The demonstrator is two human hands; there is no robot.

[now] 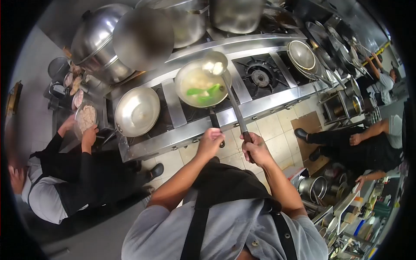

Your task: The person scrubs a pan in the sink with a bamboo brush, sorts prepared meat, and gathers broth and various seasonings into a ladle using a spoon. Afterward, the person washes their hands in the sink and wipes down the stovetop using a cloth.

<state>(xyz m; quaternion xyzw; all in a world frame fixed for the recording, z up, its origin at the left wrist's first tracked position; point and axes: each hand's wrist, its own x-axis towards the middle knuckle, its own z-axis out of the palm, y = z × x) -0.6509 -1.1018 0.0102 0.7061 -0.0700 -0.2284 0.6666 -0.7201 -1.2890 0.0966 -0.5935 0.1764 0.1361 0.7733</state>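
A frying pan (184,96) sits on a burner in front of me, with cloudy liquid, pale pieces and bright green vegetable pieces (203,92) in it. My left hand (209,142) is closed at the pan's black handle (215,120); its fingers cover part of the handle, and the handle's end shows beside them. In my right hand (256,149) is a long-handled metal ladle (234,104), gripped near the end. The ladle's bowl hangs over the far right side of the pan, with a bright glare on it.
An unused-looking metal pan (138,112) stands left, a bare burner (260,77) right. Strainers (302,55) lie beyond it; large pots (236,15) line the back. At left a co-worker holds a bowl of pale food (86,119). Other people stand at right near shelves (342,216).
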